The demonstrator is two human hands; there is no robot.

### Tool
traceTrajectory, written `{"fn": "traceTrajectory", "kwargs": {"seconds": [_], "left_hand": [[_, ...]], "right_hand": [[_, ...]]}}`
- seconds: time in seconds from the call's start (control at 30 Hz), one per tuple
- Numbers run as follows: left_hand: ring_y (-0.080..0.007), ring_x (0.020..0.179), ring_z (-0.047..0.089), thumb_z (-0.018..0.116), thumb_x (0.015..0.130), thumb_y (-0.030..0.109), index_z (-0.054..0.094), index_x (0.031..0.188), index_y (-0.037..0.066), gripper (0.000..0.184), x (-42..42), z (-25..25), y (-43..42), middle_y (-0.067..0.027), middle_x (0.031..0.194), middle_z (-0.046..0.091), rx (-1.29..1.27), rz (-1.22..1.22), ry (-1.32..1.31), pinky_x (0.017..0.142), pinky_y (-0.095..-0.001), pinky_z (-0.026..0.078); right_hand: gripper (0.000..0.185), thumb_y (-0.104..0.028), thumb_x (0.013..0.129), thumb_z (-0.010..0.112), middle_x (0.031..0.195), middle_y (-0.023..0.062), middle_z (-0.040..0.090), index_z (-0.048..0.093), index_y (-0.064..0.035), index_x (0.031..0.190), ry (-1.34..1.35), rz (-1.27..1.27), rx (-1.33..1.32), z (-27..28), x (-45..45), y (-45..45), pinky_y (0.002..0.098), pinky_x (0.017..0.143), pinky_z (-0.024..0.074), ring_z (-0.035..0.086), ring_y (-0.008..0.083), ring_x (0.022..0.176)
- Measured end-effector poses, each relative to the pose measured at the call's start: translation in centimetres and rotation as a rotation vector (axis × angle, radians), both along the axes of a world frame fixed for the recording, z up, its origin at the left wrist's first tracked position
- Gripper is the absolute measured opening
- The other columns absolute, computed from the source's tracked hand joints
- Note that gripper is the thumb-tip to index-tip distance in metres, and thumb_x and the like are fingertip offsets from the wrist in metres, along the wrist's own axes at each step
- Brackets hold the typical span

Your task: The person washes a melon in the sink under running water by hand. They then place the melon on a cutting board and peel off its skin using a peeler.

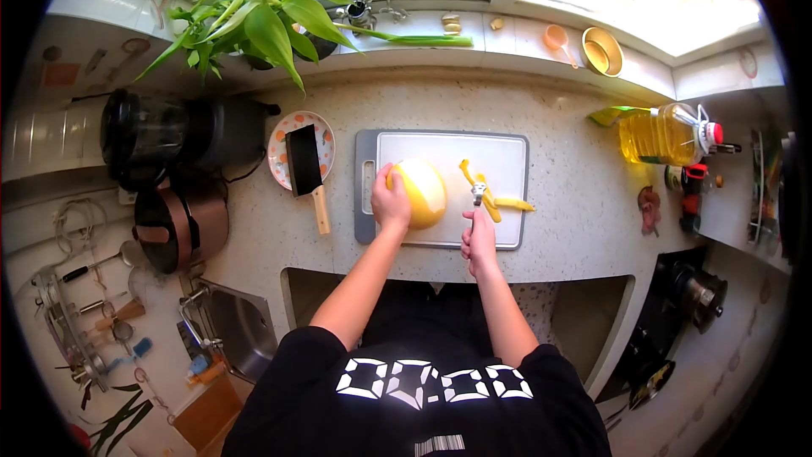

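Note:
A large yellow melon (423,190) rests on the white cutting board (440,145) with its grey border. Part of its side is pale where the skin is off. My left hand (391,203) is wrapped round the melon's left side, steadying it. In my right hand (480,241) is a metal peeler (478,193), its head up and apart from the melon, to the right of it. Strips of yellow peel (512,204) lie about the peeler head, one reaching the board's right edge. My right fingers hide most of the peeler's handle.
Left of the board, a cleaver (304,161) lies across a patterned plate (277,161), its wooden handle sticking out. A blender (144,137) and a brown cooker (181,224) stand farther left. At right are an oil bottle (660,135) and a stove pot (699,294); a plant (262,13) overhangs the back.

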State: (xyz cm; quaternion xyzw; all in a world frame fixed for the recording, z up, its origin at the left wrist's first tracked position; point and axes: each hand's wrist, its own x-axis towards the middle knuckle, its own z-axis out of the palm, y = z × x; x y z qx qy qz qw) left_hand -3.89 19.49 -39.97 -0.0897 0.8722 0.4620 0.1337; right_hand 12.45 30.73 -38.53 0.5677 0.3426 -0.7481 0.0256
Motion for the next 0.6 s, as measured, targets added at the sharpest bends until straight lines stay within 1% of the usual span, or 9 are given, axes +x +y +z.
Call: {"fn": "traceTrajectory", "kwargs": {"seconds": [0.1, 0.2, 0.27, 0.3, 0.33, 0.43, 0.47, 0.57, 0.6], "left_hand": [[-0.0330, 0.119, 0.064, 0.062, 0.099, 0.029, 0.068, 0.127, 0.002, 0.039, 0.4, 0.5, -0.2, -0.0202, 0.127, 0.069, -0.006, -0.106, 0.074, 0.102, -0.0380, 0.049], [-0.0349, 0.117, 0.064, 0.069, 0.094, 0.032, 0.068, 0.128, 0.006, 0.043, 0.6, 0.3, -0.6, -0.0187, 0.128, 0.067, -0.013, -0.242, 0.175, 0.101, -0.0402, 0.050], [-0.0356, 0.118, 0.063, 0.073, 0.090, 0.038, 0.069, 0.129, 0.011, 0.047, 0.8, 0.0, -1.0, -0.0158, 0.130, 0.066, -0.016, -0.316, 0.236, 0.100, -0.0431, 0.051], [-0.0358, 0.119, 0.062, 0.072, 0.091, 0.039, 0.069, 0.130, 0.012, 0.048, 0.9, 0.0, -1.1, -0.0161, 0.131, 0.065, -0.055, -0.366, 0.257, 0.101, -0.0434, 0.050], [-0.0360, 0.121, 0.061, 0.070, 0.092, 0.039, 0.068, 0.132, 0.012, 0.048, 0.9, 0.0, -1.3, -0.0165, 0.131, 0.064, -0.094, -0.416, 0.278, 0.101, -0.0437, 0.050], [-0.0369, 0.125, 0.058, 0.064, 0.097, 0.040, 0.065, 0.137, 0.014, 0.047, 1.4, 0.3, -1.3, -0.0179, 0.132, 0.062, -0.154, -0.512, 0.340, 0.102, -0.0444, 0.049], [-0.0372, 0.126, 0.057, 0.061, 0.098, 0.040, 0.065, 0.138, 0.015, 0.047, 1.7, 0.3, -1.1, -0.0184, 0.133, 0.062, -0.163, -0.535, 0.360, 0.103, -0.0446, 0.048], [-0.0358, 0.124, 0.059, 0.055, 0.101, 0.038, 0.064, 0.139, 0.016, 0.044, 2.8, 0.6, -0.2, -0.0164, 0.134, 0.062, -0.162, -0.442, 0.355, 0.101, -0.0441, 0.049], [-0.0354, 0.123, 0.059, 0.055, 0.101, 0.037, 0.064, 0.138, 0.016, 0.043, 2.7, 0.8, 0.1, -0.0153, 0.134, 0.062, -0.151, -0.416, 0.327, 0.101, -0.0439, 0.049]], "right_hand": [[0.032, -0.037, 0.109, 0.046, 0.059, -0.0044, 0.039, 0.058, -0.0083, 0.116, 0.040, 0.214, 0.499, -3.9, 1.0, -1.1, 0.0271, 0.039, 0.0270, 0.032, 0.0076, 0.042], [0.039, -0.036, 0.107, 0.049, 0.078, 0.0076, 0.061, 0.066, -0.0011, 0.110, 0.029, 0.325, 0.404, -1.9, 1.3, 0.3, 0.0329, 0.070, 0.0477, 0.061, 0.0193, 0.073], [0.039, -0.035, 0.108, 0.048, 0.081, 0.0104, 0.063, 0.066, -0.0001, 0.108, 0.095, 0.413, 0.603, -2.1, 0.7, 1.1, 0.0355, 0.074, 0.0487, 0.062, 0.0228, 0.077], [0.040, -0.035, 0.108, 0.048, 0.082, 0.0118, 0.064, 0.066, 0.0005, 0.107, 0.129, 0.456, 0.703, -2.7, 0.3, 1.5, 0.0368, 0.077, 0.0492, 0.063, 0.0246, 0.079], [0.037, -0.035, 0.110, 0.048, 0.066, -0.0035, 0.046, 0.065, -0.0058, 0.095, 0.204, 0.419, 0.751, -3.4, -0.5, 1.7, 0.0263, 0.058, 0.0382, 0.046, 0.0068, 0.062], [0.037, -0.035, 0.109, 0.048, 0.069, 0.0015, 0.053, 0.065, -0.0047, 0.095, 0.313, 0.485, 0.777, -2.9, -2.7, 3.3, 0.0298, 0.064, 0.0431, 0.052, 0.0122, 0.067], [0.043, -0.038, 0.109, 0.045, 0.080, 0.0121, 0.066, 0.066, -0.0026, 0.098, 0.287, 0.584, 0.864, -1.9, -3.4, 3.8, 0.0390, 0.074, 0.0496, 0.064, 0.0266, 0.078], [0.049, -0.041, 0.108, 0.040, 0.092, 0.0249, 0.070, 0.066, -0.0010, 0.098, 0.020, 0.945, 0.956, 0.0, -5.5, 4.6, 0.0503, 0.081, 0.0514, 0.068, 0.0413, 0.091], [0.049, -0.041, 0.108, 0.039, 0.092, 0.0255, 0.070, 0.066, -0.0012, 0.098, -0.003, 0.980, 0.974, 0.6, -5.8, 4.6, 0.0520, 0.081, 0.0511, 0.068, 0.0429, 0.091]]}}
